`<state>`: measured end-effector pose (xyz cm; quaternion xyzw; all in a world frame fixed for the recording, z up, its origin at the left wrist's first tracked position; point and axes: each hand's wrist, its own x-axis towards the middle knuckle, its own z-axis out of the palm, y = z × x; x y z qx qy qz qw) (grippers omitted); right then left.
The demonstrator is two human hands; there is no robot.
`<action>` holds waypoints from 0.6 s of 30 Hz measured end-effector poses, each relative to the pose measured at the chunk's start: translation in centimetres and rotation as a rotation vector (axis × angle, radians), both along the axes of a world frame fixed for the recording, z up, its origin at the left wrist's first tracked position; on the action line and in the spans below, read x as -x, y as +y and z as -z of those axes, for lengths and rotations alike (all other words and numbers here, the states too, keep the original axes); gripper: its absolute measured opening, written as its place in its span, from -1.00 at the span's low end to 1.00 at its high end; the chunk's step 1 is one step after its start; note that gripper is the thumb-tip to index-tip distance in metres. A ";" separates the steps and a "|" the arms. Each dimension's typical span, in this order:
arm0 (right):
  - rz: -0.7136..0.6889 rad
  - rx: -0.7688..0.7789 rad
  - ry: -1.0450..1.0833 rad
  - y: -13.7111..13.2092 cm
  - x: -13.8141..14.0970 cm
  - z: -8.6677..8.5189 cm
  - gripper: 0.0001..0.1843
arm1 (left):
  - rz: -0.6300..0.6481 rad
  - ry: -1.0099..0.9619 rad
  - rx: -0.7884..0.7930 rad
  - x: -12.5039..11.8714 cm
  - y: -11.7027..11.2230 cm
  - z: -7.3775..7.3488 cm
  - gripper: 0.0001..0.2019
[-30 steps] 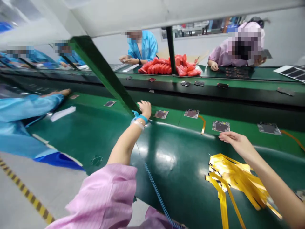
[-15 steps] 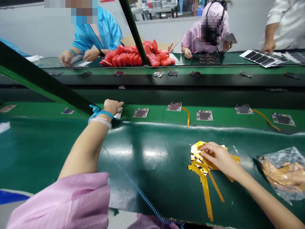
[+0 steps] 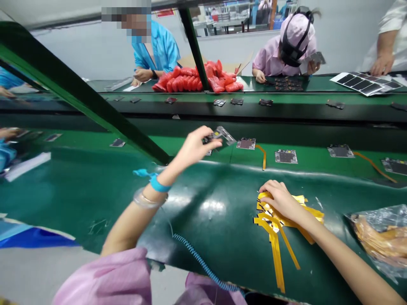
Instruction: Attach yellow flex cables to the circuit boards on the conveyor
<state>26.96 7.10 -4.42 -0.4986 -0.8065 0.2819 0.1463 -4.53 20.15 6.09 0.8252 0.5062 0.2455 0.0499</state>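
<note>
My left hand (image 3: 196, 146) is raised over the belt and pinches a circuit board (image 3: 225, 134) by its near edge, the board tilted. Another board below it is mostly hidden by the hand. My right hand (image 3: 280, 200) rests on a loose pile of yellow flex cables (image 3: 276, 250), thumb and fingers closed on a cable at the pile's upper left. Its fingertips are partly hidden. On the belt (image 3: 222, 157) lie a board with an orange flex cable (image 3: 246, 144), a bare board (image 3: 286, 156) and another cabled board (image 3: 340, 151).
A clear bag of orange flex cables (image 3: 381, 237) lies at the right. A green post (image 3: 95, 106) slants across the left, and a coiled blue cord (image 3: 203, 269) runs from my left wrist. Red packets (image 3: 181, 79) are heaped beyond the far belt, where co-workers sit.
My left hand has lifted a circuit board off the belt and brought it rightward. My right hand has shifted slightly on the cable pile. The view has turned a little left.
</note>
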 end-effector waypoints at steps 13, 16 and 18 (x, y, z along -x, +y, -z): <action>0.029 0.008 -0.005 0.4 -1.9 -2.8 -0.89 | 0.181 -0.574 0.534 -8.7 -7.5 3.5 -0.70; -0.029 0.064 -0.008 -0.7 -2.2 -3.1 -0.94 | 0.165 -0.590 0.548 -8.3 -7.8 3.4 -0.69; -0.051 0.089 -0.015 -1.3 -2.1 -3.0 -0.99 | 0.174 -0.590 0.565 -8.1 -8.0 3.5 -0.69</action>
